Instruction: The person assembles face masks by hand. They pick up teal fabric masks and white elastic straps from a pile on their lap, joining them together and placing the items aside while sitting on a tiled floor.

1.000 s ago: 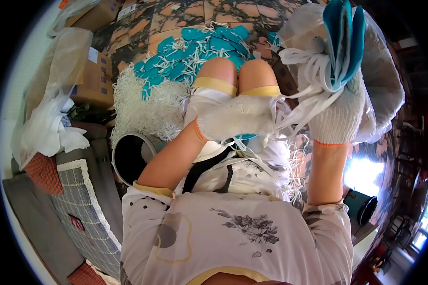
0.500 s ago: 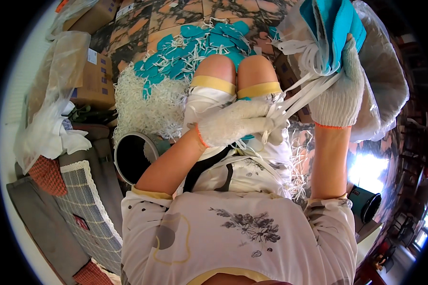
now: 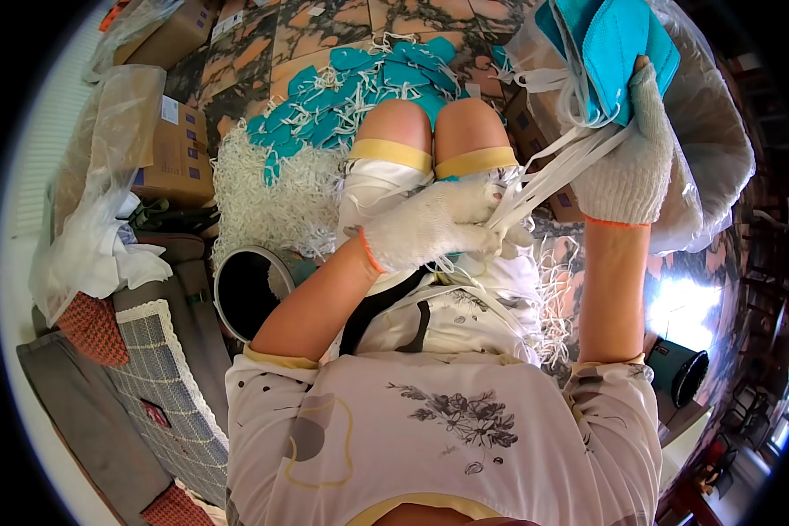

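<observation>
My right hand [image 3: 627, 162], in a white knitted glove with an orange cuff edge, is closed around a stack of teal face masks [image 3: 609, 53] at the upper right. White ear straps [image 3: 557, 180] run from the masks down to my lap, pulled fairly straight. Their lower ends are pinched in my gloved left hand [image 3: 434, 223], above my thighs. Something teal shows partly beneath the left hand; most of it is hidden. On the floor beyond my knees lies a heap of teal masks [image 3: 351, 96] with tangled white straps.
A pile of loose white straps [image 3: 272, 193] lies left of my legs, beside a dark-mouthed bin [image 3: 252, 294]. Cardboard boxes [image 3: 180, 145] and a cushioned seat [image 3: 162, 377] are at the left. A large clear plastic bag [image 3: 719, 167] stands behind my right hand.
The mask stack in my right hand has turned, showing more of its teal outer face. My left hand stays over my lap, still gripping the straps.
</observation>
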